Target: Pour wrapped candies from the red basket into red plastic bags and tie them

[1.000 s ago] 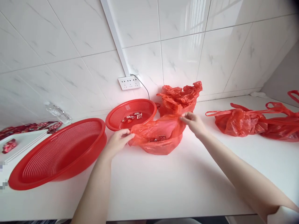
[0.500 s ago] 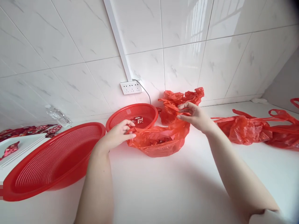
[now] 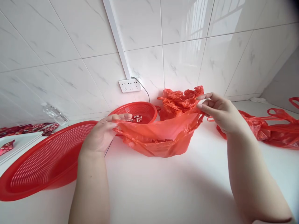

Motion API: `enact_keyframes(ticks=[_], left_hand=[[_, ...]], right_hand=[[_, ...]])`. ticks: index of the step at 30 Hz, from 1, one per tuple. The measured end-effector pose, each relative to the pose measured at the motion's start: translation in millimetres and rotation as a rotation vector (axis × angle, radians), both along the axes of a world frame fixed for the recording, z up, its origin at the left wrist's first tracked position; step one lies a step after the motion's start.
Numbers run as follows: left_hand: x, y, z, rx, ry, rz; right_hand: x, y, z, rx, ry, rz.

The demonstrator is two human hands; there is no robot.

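A thin red plastic bag [image 3: 161,149] sits on the white counter, its mouth stretched wide between my hands. My left hand [image 3: 99,133] grips the left side of the rim, with the thumb and fingers closed on the film. On the other side my right hand [image 3: 218,110] pinches the right edge between thumb and fingertips. Some dark red pieces show inside the bag, mostly hidden by its front wall. Just behind it stands a small round red basket [image 3: 149,109] with several small red-and-white packets in it.
Crumpled red bags [image 3: 179,101] lie against the tiled wall, and tied red bags [image 3: 280,130] rest at the right. A large red basket [image 3: 58,149] fills the left. Beyond it are a clear plastic bottle [image 3: 56,114], a white tray [image 3: 22,143] and red packets. A socket [image 3: 129,85] is on the wall.
My hands have moved apart, the left one leftward and the right one rightward and up. Between them the bag's mouth is pulled wider and its rim is taut.
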State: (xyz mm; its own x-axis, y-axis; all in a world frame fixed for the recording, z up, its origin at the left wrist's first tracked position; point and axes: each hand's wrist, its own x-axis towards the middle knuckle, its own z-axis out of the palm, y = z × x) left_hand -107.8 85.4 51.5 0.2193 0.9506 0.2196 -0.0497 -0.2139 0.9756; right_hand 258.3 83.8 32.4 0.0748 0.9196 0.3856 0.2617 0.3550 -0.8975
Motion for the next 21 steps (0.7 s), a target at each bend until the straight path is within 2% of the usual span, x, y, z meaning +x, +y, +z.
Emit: enact_keyframes(ticks=[2, 4, 8, 10, 13, 18, 19, 21], left_hand=[[4, 1, -3.1, 0.017, -0.264, -0.084], [11, 1, -6.6, 0.021, -0.461, -0.096], [25, 1, -11.7, 0.018, -0.582, -0.093], [29, 0, -11.8, 0.019, -0.590, -0.120], [29, 0, -8.4, 0.054, -0.661, -0.131], [21, 0, -0.9, 0.127, -0.838, -0.051], [20, 0, 0.0, 0.139, -0.843, -0.033], [18, 0, 1.0, 0.173, -0.836, 0.007]], right_hand=[[-5, 4, -1.7, 0.007, 0.217, 0.063], [-10, 7, -4.5, -0.044, 0.332, 0.159], [-17, 9, -8.3, -0.094, 0.338, 0.284], [-19, 7, -8.1, -0.065, 0.249, 0.295], [-19, -1, -4.1, -0.070, -0.027, 0.371], [-22, -16, 3.9, -0.340, -0.452, 0.763], [-25, -16, 2.9, -0.389, -0.496, 0.784], [-31, -11, -3.6, -0.469, -0.552, 0.692]])
